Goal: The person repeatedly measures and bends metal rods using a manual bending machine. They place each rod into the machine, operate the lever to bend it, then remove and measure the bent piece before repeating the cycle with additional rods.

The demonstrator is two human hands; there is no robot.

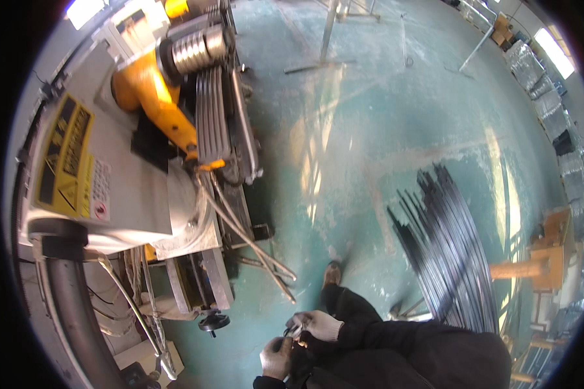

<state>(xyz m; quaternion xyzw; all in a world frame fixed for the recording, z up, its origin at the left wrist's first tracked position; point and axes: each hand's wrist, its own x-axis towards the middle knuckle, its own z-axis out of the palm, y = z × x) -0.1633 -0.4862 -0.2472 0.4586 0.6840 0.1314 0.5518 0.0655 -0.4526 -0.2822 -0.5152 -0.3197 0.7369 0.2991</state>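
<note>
Both my hands wear pale work gloves with grey fingers and meet low in front of my dark clothing. My right hand (320, 325) is closed, its fingers bent around a small, partly hidden metallic item (296, 332). Just below and to the left, my left hand (277, 358) is also closed, with its fingertips by the same item. Its kind is too small to make out, and what lies inside the fingers is hidden.
On the left stands a large grey machine (130, 188) with an orange arm (156, 91), a black handwheel (214, 322) and hanging hoses. A bundle of long dark metal bars (451, 259) lies to the right. Cardboard boxes (555, 246) and wrapped stacks (551, 110) line the right wall.
</note>
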